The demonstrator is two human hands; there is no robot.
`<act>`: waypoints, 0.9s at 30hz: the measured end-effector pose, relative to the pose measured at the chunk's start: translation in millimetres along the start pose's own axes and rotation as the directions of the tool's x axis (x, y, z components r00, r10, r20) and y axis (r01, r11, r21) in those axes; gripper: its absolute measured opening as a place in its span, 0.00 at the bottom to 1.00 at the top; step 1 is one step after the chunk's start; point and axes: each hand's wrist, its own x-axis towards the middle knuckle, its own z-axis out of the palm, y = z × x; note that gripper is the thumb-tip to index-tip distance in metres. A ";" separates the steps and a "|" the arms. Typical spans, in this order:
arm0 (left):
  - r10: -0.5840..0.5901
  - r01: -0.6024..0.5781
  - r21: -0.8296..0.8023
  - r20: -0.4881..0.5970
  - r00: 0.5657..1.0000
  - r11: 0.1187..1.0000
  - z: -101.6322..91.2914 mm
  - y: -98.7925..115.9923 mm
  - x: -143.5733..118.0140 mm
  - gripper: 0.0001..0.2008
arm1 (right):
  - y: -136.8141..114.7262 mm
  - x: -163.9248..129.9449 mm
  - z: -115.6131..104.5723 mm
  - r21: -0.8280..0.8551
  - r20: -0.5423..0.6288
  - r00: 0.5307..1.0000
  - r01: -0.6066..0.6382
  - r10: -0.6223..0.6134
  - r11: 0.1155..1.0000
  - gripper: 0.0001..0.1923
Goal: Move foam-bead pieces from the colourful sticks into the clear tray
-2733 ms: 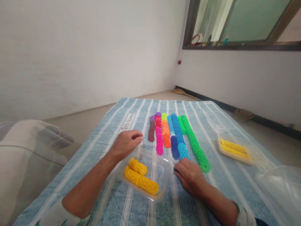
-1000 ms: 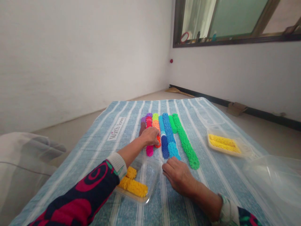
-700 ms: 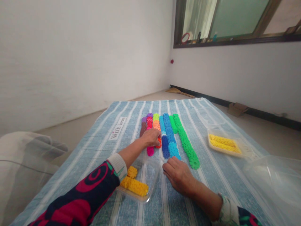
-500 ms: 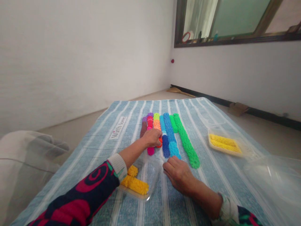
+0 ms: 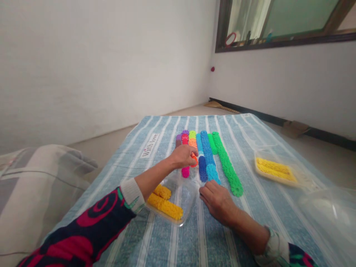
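While both hands rest low:
Left hand (image 5: 184,155): fingers pinching the orange stack (image 5: 194,152).
Right hand (image 5: 217,199): fingers loosely curled on striped cloth (image 5: 250,218).

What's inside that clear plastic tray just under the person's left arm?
The clear tray holds two yellow rolls of bumpy discs, a short one beside a longer one, with bare space to their right. The left forearm hides the tray's left corner.

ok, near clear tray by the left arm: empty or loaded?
Loaded, partly. The clear tray holds two yellow stacks along its left side; its right half shows only the striped cloth through the plastic.
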 end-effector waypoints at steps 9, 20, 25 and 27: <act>-0.212 0.240 -0.321 0.122 0.970 0.916 4.1 -7.7 -83.8 0.12 | 1.2 -2.5 -1.6 -0.012 0.006 1.000 0.011 -0.010 1.000 0.08; -0.324 0.329 -0.031 0.111 0.940 0.944 38.8 -0.1 -98.1 0.11 | 2.2 -3.6 -3.3 -0.037 -0.007 1.000 0.022 -0.022 0.999 0.08; -0.311 0.307 0.050 0.110 0.944 0.950 44.2 -0.9 -99.7 0.11 | 2.8 -4.5 -3.2 -0.032 0.002 1.000 0.031 -0.031 0.999 0.07; -0.309 0.301 0.084 0.111 0.944 0.950 44.4 -1.3 -100.3 0.11 | 3.3 -4.9 -2.8 -0.033 0.005 0.999 0.031 -0.031 0.999 0.07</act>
